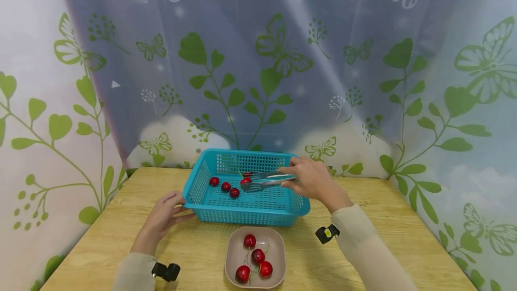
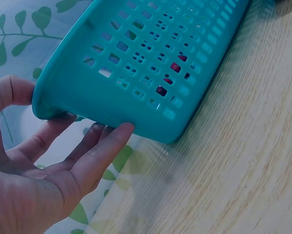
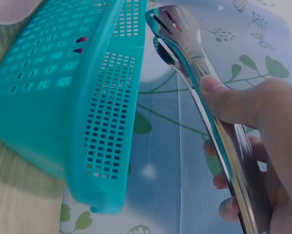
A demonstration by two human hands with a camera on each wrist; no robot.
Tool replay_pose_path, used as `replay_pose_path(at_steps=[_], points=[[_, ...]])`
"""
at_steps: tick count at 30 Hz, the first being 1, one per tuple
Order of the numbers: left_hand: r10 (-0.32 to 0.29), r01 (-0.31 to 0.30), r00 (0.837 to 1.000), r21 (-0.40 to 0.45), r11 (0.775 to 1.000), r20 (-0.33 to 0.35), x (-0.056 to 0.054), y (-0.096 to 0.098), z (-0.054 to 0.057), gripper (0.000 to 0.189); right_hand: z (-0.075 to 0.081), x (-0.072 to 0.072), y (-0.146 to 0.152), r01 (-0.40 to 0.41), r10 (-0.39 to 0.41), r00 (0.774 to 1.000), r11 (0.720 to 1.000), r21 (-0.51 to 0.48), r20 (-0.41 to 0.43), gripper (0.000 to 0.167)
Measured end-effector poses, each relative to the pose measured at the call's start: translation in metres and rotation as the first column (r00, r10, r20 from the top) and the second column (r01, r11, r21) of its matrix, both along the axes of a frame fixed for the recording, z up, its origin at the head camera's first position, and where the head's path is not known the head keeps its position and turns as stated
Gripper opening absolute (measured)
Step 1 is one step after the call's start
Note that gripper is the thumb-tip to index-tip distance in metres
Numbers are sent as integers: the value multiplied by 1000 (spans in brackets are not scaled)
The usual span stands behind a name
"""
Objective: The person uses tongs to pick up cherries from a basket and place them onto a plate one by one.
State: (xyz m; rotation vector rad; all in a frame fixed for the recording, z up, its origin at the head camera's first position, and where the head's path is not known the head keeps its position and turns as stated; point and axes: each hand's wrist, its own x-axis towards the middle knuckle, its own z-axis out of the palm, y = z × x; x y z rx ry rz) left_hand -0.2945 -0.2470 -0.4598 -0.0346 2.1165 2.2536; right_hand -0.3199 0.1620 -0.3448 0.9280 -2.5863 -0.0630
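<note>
My left hand (image 1: 162,215) holds the left end of a blue perforated plastic basket (image 1: 246,217). In the left wrist view its thumb and fingers grip the basket's rim (image 2: 43,97). Inside the basket, toward its left and middle, lie several red cherries (image 1: 225,187). My right hand (image 1: 314,179) grips metal tongs (image 3: 204,73) with slotted heads, reaching over the basket from the right. One cherry (image 1: 245,181) with an upright green stem shows between the tong heads; whether they touch it I cannot tell.
A small pinkish square bowl (image 1: 230,255) stands in front of the basket, with several stemmed cherries (image 1: 258,255) in it. Both are on a wooden table (image 1: 97,241). Behind hangs a curtain (image 1: 242,80) printed with leaves and butterflies.
</note>
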Motion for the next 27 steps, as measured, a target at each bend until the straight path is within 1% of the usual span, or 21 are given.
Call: replay_pose_path(at_steps=[3, 5, 9, 14, 17, 23, 27], points=[[7, -7, 1000, 0, 1000, 0, 0, 0, 1, 13, -2, 4, 4, -4, 4, 1000, 1000, -2, -15, 40], [-1, 1, 1000, -6, 1000, -4, -1, 0, 1, 13, -3, 8, 6, -9, 9, 1000, 1000, -5, -24, 40], [1, -1, 1000, 0, 1000, -4, -1, 1, 1, 13, -5, 14, 10, -26, 26, 998, 1000, -6, -66, 39], [7, -7, 1000, 1, 1000, -4, -1, 0, -1, 15, -7, 21, 12, -84, 80, 986, 996, -20, -150, 36], [4, -4, 1000, -2, 1000, -5, -1, 0, -1, 14, -7, 25, 13, -110, 103, 979, 993, -33, -176, 36], [4, -4, 1000, 1, 1000, 0, -1, 0, -1, 14, -7, 35, 15, -111, 101, 972, 993, -31, -214, 36], [7, -7, 1000, 0, 1000, -2, -1, 0, -1, 14, -7, 41, 15, -127, 114, 966, 991, -39, -233, 37]])
